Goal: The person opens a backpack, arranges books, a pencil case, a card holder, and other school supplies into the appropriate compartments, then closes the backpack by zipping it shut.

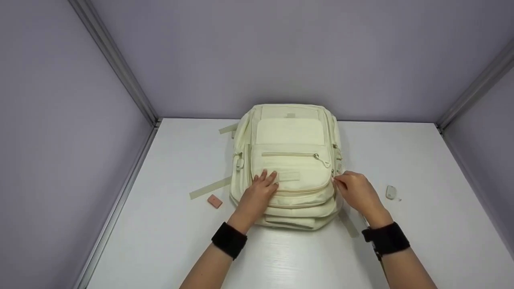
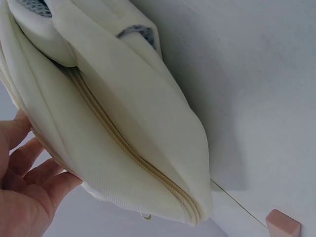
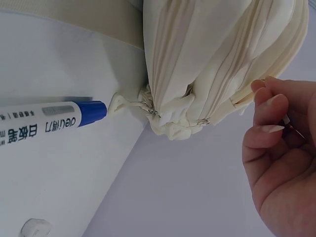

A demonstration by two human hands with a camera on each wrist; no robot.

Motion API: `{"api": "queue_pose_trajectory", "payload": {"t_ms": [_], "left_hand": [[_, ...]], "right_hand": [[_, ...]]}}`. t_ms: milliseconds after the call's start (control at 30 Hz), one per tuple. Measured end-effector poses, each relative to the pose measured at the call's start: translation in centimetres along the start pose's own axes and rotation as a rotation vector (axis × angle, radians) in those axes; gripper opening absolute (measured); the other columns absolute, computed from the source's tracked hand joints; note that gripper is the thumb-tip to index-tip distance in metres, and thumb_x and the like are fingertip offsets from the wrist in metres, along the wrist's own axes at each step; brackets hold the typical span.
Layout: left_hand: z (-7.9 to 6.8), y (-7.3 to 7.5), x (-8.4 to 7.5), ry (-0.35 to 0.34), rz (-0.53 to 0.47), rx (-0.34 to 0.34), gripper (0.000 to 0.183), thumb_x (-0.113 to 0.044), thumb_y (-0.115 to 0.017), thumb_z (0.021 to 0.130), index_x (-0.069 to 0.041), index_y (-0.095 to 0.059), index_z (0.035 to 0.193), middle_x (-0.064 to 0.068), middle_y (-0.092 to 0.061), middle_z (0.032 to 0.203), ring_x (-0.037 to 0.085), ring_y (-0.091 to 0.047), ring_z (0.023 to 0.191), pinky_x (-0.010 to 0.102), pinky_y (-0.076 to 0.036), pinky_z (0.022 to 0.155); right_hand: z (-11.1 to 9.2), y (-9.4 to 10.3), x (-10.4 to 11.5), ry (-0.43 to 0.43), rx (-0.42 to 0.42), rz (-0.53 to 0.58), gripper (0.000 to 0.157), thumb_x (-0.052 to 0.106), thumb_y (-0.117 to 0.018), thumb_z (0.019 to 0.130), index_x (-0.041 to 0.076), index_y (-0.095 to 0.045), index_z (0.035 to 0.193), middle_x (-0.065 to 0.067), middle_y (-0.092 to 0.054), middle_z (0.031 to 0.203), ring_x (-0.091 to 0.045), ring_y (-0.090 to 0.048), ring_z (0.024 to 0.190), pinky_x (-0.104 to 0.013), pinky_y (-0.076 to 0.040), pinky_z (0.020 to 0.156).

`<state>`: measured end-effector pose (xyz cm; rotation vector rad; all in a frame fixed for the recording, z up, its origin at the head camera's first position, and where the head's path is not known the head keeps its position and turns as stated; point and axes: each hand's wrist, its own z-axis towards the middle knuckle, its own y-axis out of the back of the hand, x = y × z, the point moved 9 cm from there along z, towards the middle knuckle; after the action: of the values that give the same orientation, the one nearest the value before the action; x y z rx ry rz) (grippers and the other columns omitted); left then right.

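Note:
A cream backpack lies front side up on the white table. My left hand rests on its lower front with the fingers spread beside the fabric label. In the left wrist view those fingertips touch the edge of the front pocket, and a tan zipper runs along the bag's side. At the bag's right side, my right hand pinches a zipper pull at the front pocket's edge between thumb and index finger. The pull is mostly hidden; a bit of metal shows between the curled fingers.
Left of the bag lies a small pink block near a loose strap. A small white item sits on the right of the table. A whiteboard marker with a blue cap lies beside the bag. Grey panels enclose the table.

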<state>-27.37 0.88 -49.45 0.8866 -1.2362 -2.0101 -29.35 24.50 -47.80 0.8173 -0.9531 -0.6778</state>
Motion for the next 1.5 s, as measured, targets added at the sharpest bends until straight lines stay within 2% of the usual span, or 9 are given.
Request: {"api": "queue_pose_trajectory", "payload": {"t_ms": [233,567,967,1167,1333,1500], "left_hand": [[-0.2,0.0,0.0,0.001,0.014,-0.021,0.025,0.000,-0.063,0.092,-0.006,-0.072,0.115,0.009,-0.053,0.141,0.033,-0.045,0.132,0.045,-0.039,0.104],[0.0,0.3,-0.3,-0.011,0.024,-0.018,0.024,0.001,-0.063,0.093,-0.006,-0.072,0.114,0.011,-0.054,0.140,0.033,-0.046,0.132,0.045,-0.042,0.101],[-0.1,0.4,-0.3,-0.017,0.021,-0.036,0.024,0.000,-0.063,0.092,-0.005,-0.072,0.114,0.011,-0.053,0.141,0.032,-0.047,0.131,0.042,-0.045,0.098],[-0.1,0.4,-0.4,-0.014,0.031,-0.050,0.020,-0.001,-0.065,0.092,-0.006,-0.073,0.110,0.010,-0.055,0.139,0.032,-0.048,0.130,0.041,-0.047,0.096],[0.0,0.7,-0.7,-0.030,0.043,-0.107,0.014,-0.013,-0.068,0.093,-0.008,-0.071,0.105,0.011,-0.058,0.135,0.033,-0.052,0.126,0.043,-0.051,0.090],[-0.1,0.6,-1.0,-0.073,0.108,-0.145,0.039,-0.030,-0.070,0.092,-0.018,-0.064,0.129,0.012,-0.057,0.136,0.037,-0.053,0.124,0.041,-0.056,0.080]], "right_hand": [[-1.1,0.0,1.0,-0.009,-0.017,0.022,0.008,-0.003,-0.069,0.088,0.000,-0.074,0.083,-0.002,-0.058,0.070,-0.011,-0.049,0.057,-0.030,-0.044,0.053],[-2.4,-0.3,2.4,0.006,-0.020,0.056,0.009,-0.006,-0.068,0.087,0.000,-0.073,0.083,0.002,-0.055,0.069,-0.007,-0.048,0.058,-0.025,-0.044,0.052],[-3.0,-0.5,4.7,0.053,-0.038,0.064,0.012,-0.006,-0.070,0.086,0.003,-0.071,0.078,0.005,-0.055,0.069,-0.006,-0.046,0.056,-0.024,-0.043,0.051],[-3.2,-0.6,5.1,0.059,-0.041,0.050,0.012,-0.005,-0.070,0.086,0.003,-0.071,0.076,0.004,-0.055,0.068,-0.005,-0.048,0.057,-0.024,-0.044,0.051],[-3.3,-0.8,4.9,0.024,-0.018,0.060,0.011,-0.003,-0.069,0.087,0.004,-0.071,0.079,0.002,-0.060,0.073,-0.006,-0.053,0.061,-0.026,-0.047,0.054],[-3.5,-1.0,4.4,-0.014,-0.001,0.048,0.007,0.000,-0.068,0.089,0.004,-0.072,0.084,-0.002,-0.064,0.080,-0.009,-0.057,0.066,-0.029,-0.049,0.057]]}}
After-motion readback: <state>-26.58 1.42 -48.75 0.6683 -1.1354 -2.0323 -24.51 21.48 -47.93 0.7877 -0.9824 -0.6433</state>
